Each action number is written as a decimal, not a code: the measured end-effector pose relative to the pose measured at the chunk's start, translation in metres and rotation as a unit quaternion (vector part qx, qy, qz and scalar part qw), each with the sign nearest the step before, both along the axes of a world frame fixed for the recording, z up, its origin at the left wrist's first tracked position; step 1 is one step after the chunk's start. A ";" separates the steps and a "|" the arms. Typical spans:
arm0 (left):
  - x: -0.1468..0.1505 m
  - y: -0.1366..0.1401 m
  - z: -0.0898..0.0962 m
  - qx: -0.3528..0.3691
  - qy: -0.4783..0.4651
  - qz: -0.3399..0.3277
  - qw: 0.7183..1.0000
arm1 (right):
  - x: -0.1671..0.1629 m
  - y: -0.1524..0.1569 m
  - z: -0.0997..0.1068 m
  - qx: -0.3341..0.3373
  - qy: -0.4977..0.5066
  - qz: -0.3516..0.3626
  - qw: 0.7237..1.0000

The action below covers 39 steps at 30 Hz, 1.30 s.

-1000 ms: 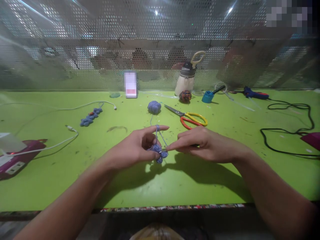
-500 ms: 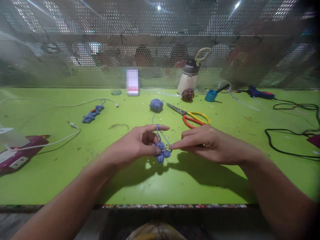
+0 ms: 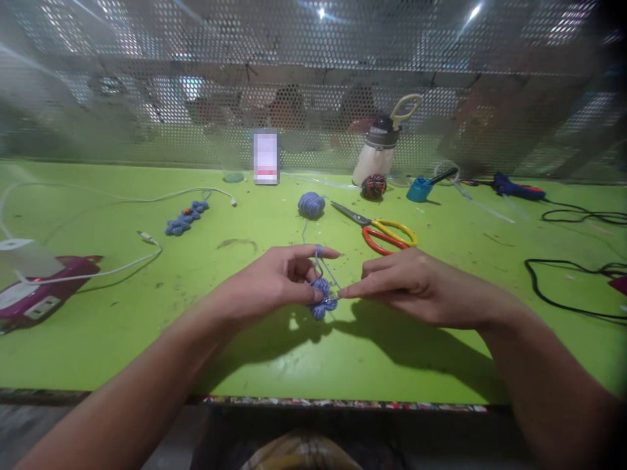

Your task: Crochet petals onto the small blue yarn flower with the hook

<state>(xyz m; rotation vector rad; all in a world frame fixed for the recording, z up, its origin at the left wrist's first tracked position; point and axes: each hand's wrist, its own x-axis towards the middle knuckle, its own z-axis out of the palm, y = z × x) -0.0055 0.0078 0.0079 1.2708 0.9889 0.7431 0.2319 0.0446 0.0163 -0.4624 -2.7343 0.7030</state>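
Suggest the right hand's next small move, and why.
Probably catch the yarn with what looks like a thin hook: the right hand holds it at the yarn flower, the left hand pinches that flower, and the yarn slants from the left index finger down toward the hook.

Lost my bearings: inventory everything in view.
flower: 1, violet, centre
tool: 1, silvery, centre
yarn balls: 2, violet and multicoloured, back
scissors: 1, red and yellow, right
flower chain: 1, blue, left
phone: 1, pale, back
bottle: 1, white, back
pot: 1, blue, back
glue gun: 1, blue, right
cords: several, white and black, sides
charger: 1, white, left
power strip: 1, purple, left
mesh: 1, grey, behind
table: 1, green, below
left hand: 1, bare, centre
right hand: 1, bare, centre
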 end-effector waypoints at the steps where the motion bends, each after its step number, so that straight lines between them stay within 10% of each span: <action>1: 0.000 0.000 0.000 -0.001 0.001 0.001 1.000 | 0.000 0.000 0.000 0.006 0.001 -0.001 1.000; 24: -0.002 0.003 -0.008 0.006 -0.005 0.013 1.000 | -0.007 -0.009 0.002 0.056 0.055 -0.090 0.993; 34: 0.006 -0.002 -0.012 0.198 0.100 0.073 0.972 | -0.024 -0.014 -0.008 -0.183 0.108 -0.296 0.931; 39: 0.005 -0.002 -0.006 0.108 0.035 0.075 0.991 | -0.023 -0.012 -0.012 -0.249 0.161 -0.295 0.908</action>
